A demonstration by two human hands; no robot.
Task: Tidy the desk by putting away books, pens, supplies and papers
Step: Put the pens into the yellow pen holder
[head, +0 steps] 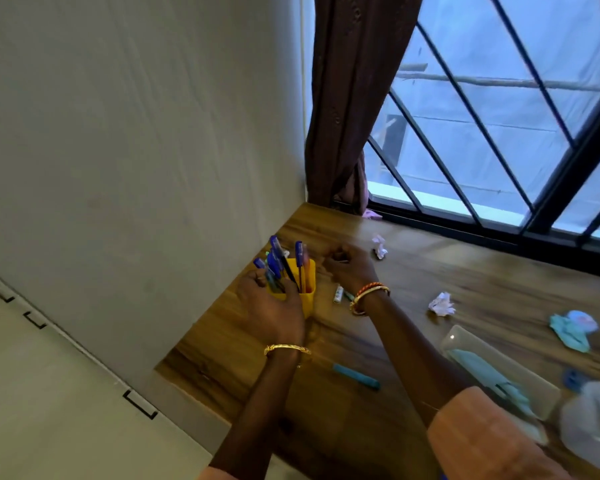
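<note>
Yellow plastic fills my left hand (274,311): the fingers (257,277) wrap the near wall of the pen holder (307,289), a squarish cup standing upright on the wooden desk (413,282). Blue-capped pens (276,261) and an orange one stand in it, leaning toward the wall side. My right hand (349,268) hovers just beyond the holder, curled into a loose fist; I cannot tell whether it has anything pinched inside, the motion blur hides it. Gold bangles ring both wrists, with a red-striped one on the right.

Just beside the holder, under my right wrist, lies a small white marker (337,294). Nearer me than the holder, a teal highlighter (355,375) lies flat on the wood. Well to the right of the holder sit two crumpled white paper balls (441,304), a crumpled teal wrapper (572,329), a clear flat plastic case (499,368) with teal things inside, and a cloudy plastic container (593,420) at the frame edge.

The desktop is brown wood grain, glossy. Left of the holder a plain pale wall (136,150) meets the desk edge; beyond it hang a brown curtain (354,98) and a window with a black diagonal grille (482,133).
</note>
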